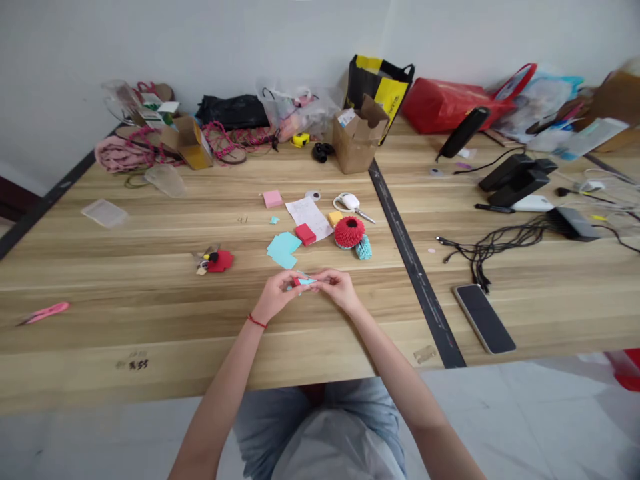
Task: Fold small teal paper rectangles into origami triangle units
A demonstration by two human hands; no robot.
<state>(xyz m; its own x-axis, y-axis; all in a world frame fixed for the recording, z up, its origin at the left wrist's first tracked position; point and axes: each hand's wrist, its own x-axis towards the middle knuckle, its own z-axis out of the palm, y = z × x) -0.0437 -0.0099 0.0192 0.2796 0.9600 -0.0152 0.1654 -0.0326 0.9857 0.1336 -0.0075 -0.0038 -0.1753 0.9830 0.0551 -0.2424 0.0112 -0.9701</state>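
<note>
My left hand (276, 295) and my right hand (340, 288) meet above the front part of the table, fingers closed on a small light-blue piece of paper (307, 281). A bit of red shows at its left end, beside my left fingers; what that is I cannot make out. Just beyond my hands lie several light-blue paper sheets (284, 250). Further right sits a round red folded-paper piece (349, 231) with a light-blue folded-paper piece (364, 247) against it. A red paper stack (305, 233) rests on a written white sheet (311, 215).
Scissors (363, 215), a yellow pad (335, 218) and a pink pad (273, 198) lie further back. Keys with a red tag (220, 261) and pink snips (45, 313) are at left. A phone (484, 319) and black cables (493, 243) lie right of the dark strip (413, 257).
</note>
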